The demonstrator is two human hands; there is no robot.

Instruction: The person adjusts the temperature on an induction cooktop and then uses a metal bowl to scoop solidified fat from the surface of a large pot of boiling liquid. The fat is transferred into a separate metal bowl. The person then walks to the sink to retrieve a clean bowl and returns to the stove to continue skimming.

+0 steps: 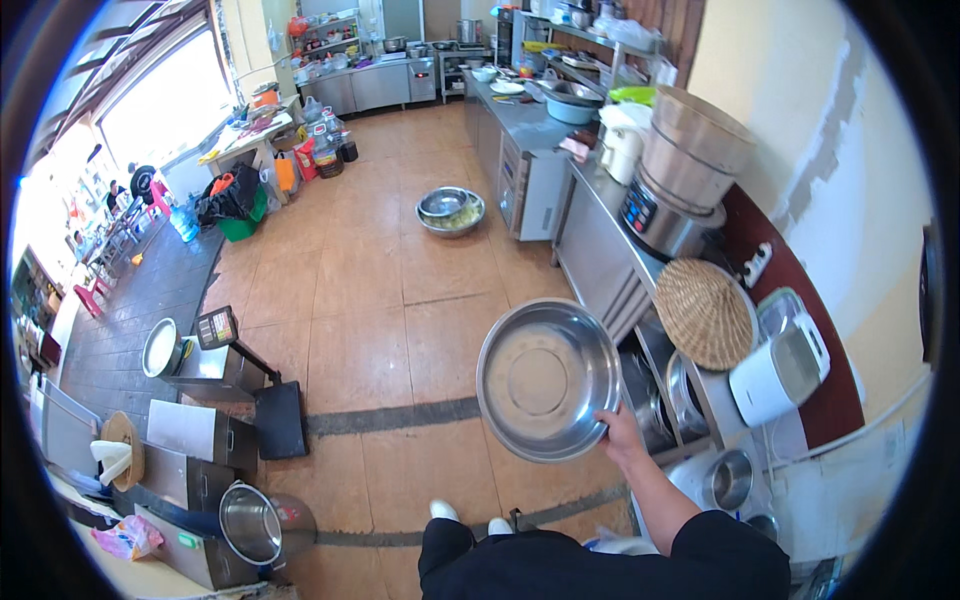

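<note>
My right hand (621, 433) grips the lower right rim of a large round stainless steel basin (551, 379), tilted so its inside faces me. Nothing but a few reflections shows in it. My left hand is out of view. Ahead on the tiled floor stands another metal basin (450, 229) holding pale green pieces, with a smaller metal bowl (442, 201) resting in it. Beside my right arm, metal vessels sit on the shelves under the counter, and a woven conical lid (706, 313) lies on top.
At the right, a steel counter (600, 195) carries a cooker with a wooden steamer barrel (694, 150) and a white appliance (776, 371). At the left stand a platform scale (281, 420), steel boxes and a metal bucket (251, 523). A green bin (244, 221) stands farther off.
</note>
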